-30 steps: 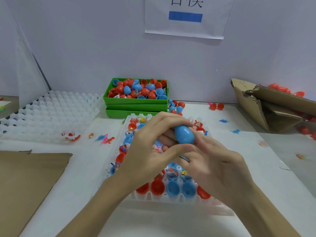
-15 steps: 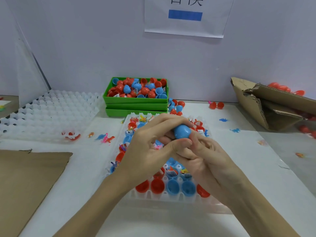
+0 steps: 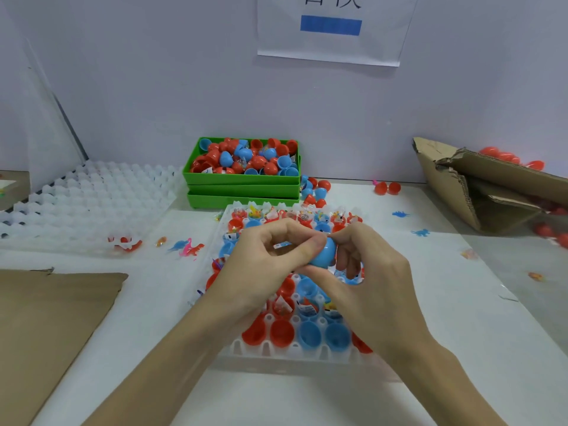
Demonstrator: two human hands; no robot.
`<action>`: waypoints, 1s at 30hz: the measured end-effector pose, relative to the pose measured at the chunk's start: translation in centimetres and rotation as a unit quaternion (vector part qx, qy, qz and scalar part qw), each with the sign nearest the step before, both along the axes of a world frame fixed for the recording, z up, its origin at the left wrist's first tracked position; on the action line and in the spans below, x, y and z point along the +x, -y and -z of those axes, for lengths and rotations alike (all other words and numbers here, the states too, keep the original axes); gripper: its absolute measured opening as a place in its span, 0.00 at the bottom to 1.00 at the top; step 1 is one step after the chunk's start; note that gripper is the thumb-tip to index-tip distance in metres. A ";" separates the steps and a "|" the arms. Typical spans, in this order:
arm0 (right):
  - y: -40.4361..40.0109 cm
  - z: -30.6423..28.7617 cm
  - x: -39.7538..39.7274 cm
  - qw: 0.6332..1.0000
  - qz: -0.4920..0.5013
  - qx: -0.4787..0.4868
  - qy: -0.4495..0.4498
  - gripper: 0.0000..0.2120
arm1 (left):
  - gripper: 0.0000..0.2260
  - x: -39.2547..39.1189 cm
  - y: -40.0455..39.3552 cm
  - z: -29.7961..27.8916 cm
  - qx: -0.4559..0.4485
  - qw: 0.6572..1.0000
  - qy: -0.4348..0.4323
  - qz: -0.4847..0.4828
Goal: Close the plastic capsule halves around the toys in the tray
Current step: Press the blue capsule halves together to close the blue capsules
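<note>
blue plastic shows between the two hands: a blue capsule (image 3: 322, 255) is held above the middle of the white tray (image 3: 307, 353), clear of its cells. the left hand (image 3: 264, 265) pinches the capsule from the left, its thumb and forefinger meeting on the upper left side. the right hand (image 3: 368, 272) grips it from the right and below, thumb running under it and fingers curled round its far side. whether the two halves are fully pressed together cannot be told, since the fingers cover the seam.

the tray lies on the white table (image 3: 461, 348), just in front of the person. its near row holds open red halves (image 3: 281, 332) and open blue halves (image 3: 310, 338), mouths up. the row behind holds halves with small wrapped toys (image 3: 309, 309) in them, and more toys sit in the cells at the far end of the tray.

behind the tray stand stacked green boxes (image 3: 242, 189), the top one heaped with loose red and blue halves. a stack of empty white trays (image 3: 86, 201) lies to the far left, a sheet of brown cardboard (image 3: 46, 327) at the near left, and a torn cardboard box (image 3: 498, 192) at the far right with red capsules beside it. small toy dinosaurs (image 3: 189, 249) lie loose on the table left of the tray.
</note>
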State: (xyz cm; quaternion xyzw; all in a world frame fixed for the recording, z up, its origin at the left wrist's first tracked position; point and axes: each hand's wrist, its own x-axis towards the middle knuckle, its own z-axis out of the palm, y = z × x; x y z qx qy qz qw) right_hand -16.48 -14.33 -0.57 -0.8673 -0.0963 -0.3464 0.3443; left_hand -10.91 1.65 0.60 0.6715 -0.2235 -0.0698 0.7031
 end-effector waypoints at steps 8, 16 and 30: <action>0.3 0.3 0.1 0.999 -0.020 0.030 0.002 0.19 | 0.08 -0.4 0.4 0.5 0.031 0.997 0.039 -0.057; 2.4 -0.7 1.8 0.954 -0.027 0.273 -0.125 0.18 | 0.15 0.9 -1.9 -1.4 0.005 0.992 0.062 -0.111; 13.6 -11.6 16.4 0.571 -0.093 0.815 0.014 0.23 | 0.26 2.4 -3.2 -1.2 0.041 0.982 0.042 -0.179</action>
